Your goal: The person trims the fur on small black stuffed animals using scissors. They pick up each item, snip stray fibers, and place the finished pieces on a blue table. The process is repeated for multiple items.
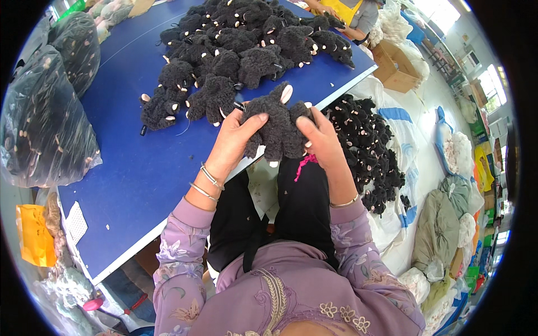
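Note:
Between both hands I hold a black plush toy (274, 126) with curly pile and small pale pink parts, over the near edge of the blue table. My left hand (238, 136) grips its left side, thumb on the front. My right hand (323, 137) pinches its right side, thumb pressed on the fabric. A bright pink strand (304, 166) hangs by my right hand; where it is fastened is hidden. Just beyond lies a large pile of similar black plush toys (224, 64), the closest one nearly at my left fingers.
The blue table (126, 185) spreads ahead and left. Filled clear plastic bags (47, 123) stand at its left edge. More black toys (364, 151) are heaped on white sheeting at the right, near a cardboard box (395, 67). A person in a yellow apron (343, 10) works across the table.

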Available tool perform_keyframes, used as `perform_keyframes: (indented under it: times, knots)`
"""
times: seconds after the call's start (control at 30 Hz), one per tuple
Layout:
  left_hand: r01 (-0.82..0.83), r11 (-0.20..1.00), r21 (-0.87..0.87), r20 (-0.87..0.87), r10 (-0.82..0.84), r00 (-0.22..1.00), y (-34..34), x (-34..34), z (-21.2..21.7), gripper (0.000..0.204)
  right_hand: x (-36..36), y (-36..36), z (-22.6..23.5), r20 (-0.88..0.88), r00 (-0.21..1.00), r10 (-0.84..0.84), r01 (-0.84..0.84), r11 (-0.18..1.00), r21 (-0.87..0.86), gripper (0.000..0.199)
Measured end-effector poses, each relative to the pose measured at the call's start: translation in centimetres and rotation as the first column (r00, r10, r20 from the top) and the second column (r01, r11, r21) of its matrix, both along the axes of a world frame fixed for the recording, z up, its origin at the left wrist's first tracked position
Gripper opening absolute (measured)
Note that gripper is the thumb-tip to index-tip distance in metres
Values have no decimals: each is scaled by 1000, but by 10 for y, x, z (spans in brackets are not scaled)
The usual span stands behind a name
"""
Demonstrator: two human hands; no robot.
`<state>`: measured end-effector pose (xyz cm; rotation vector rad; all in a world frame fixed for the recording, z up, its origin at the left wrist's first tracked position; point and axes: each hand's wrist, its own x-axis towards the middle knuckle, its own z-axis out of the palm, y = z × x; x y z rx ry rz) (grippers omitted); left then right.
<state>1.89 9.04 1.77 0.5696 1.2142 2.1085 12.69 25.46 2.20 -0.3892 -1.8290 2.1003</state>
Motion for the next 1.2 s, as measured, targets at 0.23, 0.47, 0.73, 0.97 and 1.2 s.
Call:
perform_keyframes:
  times: [0.23, 0.47, 0.73, 0.97, 1.2]
  knots:
    - [-23, 996, 88, 154, 9, 988, -1, -6, -7, 30, 4, -6, -1, 20, 950, 311, -310, 950, -45, 45]
    - [-222, 969, -105, -140, 206, 968, -14, -28, -2, 33, 16, 34, -21, -281, 915, -291, 288, 956, -51, 35]
    - [-684, 671, -285, -872, 114, 476, -47, -80, 10, 52, -1, 58, 0, -302, 953, 41, -159, 911, -379, 31]
    - [-798, 493, -346, -938, -184, 294, -41, -76, -30, 53, -58, -9, 6, -76, 966, 247, -258, 925, -279, 32]
    - [-267, 963, -33, 195, 268, 943, -59, -79, -12, 30, -113, -14, 22, -8, 986, 169, -169, 984, -51, 37]
